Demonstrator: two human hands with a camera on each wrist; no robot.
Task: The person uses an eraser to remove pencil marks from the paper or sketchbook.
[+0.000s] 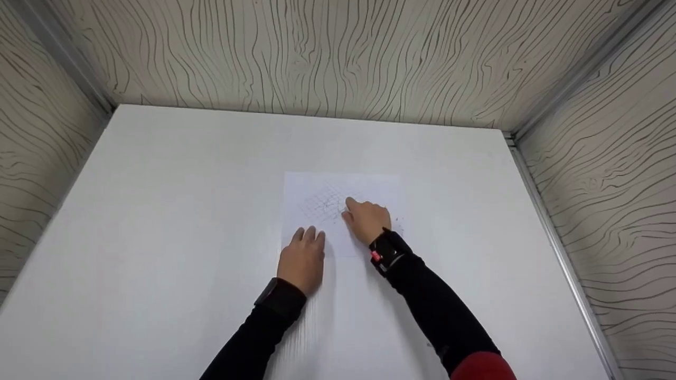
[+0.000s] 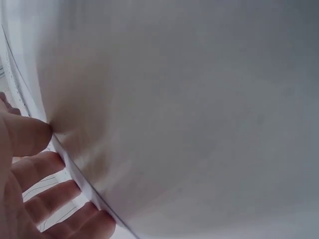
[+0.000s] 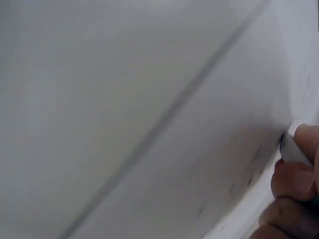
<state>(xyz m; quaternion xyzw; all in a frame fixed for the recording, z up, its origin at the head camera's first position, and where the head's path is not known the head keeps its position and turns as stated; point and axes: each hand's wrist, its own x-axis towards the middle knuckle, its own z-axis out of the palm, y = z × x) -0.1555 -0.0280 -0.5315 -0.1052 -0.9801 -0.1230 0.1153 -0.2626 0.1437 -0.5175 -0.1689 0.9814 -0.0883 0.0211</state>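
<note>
White eraser (image 3: 295, 153) on paper (image 1: 340, 245), at drawn grid (image 1: 318, 204), pinched in right fingers (image 3: 293, 180). Left fingers (image 1: 310, 235) extended, gripping nothing, by paper's near edge. I'd hold paper flat, rub lightly, short strokes.

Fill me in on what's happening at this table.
A person is working over a sheet of paper on the white table. The right hand pinches a small white piece, probably an eraser, its darkened end down at the paper. The left hand rests its fingers on the sheet's near left corner. A faint grid shows left of the right hand, and dark specks lie to its right.
</note>
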